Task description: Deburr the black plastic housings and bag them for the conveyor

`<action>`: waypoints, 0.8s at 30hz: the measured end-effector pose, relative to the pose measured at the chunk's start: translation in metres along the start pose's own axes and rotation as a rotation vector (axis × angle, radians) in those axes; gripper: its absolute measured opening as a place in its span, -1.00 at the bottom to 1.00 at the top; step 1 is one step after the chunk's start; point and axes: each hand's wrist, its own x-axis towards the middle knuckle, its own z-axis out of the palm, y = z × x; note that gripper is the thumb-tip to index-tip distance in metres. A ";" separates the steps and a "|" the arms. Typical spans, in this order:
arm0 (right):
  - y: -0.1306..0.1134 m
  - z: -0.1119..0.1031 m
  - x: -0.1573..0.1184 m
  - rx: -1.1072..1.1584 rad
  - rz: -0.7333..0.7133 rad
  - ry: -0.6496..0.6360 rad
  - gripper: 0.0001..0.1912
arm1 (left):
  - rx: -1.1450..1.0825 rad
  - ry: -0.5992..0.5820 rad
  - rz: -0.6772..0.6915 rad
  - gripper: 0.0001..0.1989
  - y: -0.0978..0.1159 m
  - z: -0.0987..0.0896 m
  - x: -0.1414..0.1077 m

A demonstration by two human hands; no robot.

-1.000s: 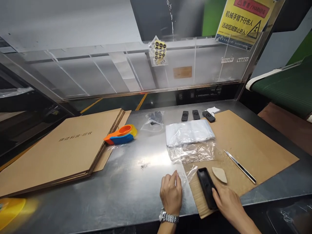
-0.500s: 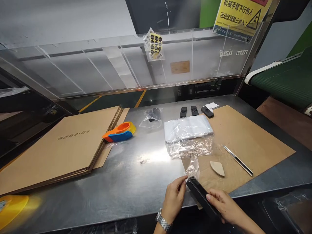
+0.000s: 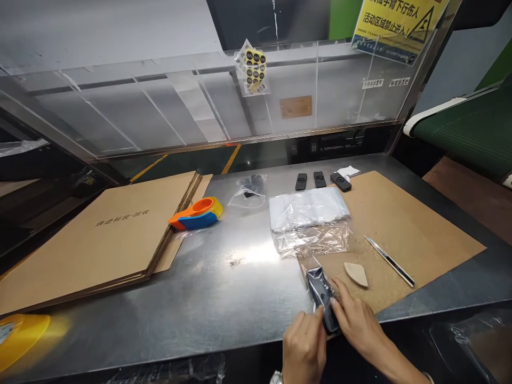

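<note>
A long black part (image 3: 322, 298) lies in a clear plastic bag near the table's front edge. My left hand (image 3: 304, 344) is closed at its lower left, with fingers gripping the bag's edge. On the right side, my right hand (image 3: 357, 320) holds the bagged part between thumb and fingers. Beyond them rests a stack of clear plastic bags (image 3: 310, 210). A beige wedge-shaped piece (image 3: 356, 274) and a slim cutter knife (image 3: 390, 261) lie on the cardboard sheet (image 3: 424, 224) to the right.
Stacked cardboard (image 3: 120, 229) covers the table's left side, beside an orange and blue tape dispenser (image 3: 196, 216). Small black devices (image 3: 319, 179) stand along the back near a bagged black item (image 3: 250, 189). Yellow tape (image 3: 24, 338) is at the lower left. A clear panel (image 3: 160, 112) rises behind.
The black part has gone into the clear bag and moved up onto the table's front edge. My left hand has shifted down and right, and my right hand is now beside the bag.
</note>
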 end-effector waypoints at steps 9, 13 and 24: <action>-0.046 -0.058 0.025 -0.118 -0.357 -0.144 -0.66 | -0.229 -0.129 -0.355 -0.76 -0.010 -0.046 0.028; -0.064 -0.076 0.040 -0.150 -0.534 -0.226 -0.81 | -0.373 -0.120 -0.516 -0.77 -0.016 -0.075 0.038; -0.155 -0.045 0.014 0.542 -0.589 -0.498 -0.78 | -1.328 0.614 -1.183 -0.55 -0.025 -0.068 -0.037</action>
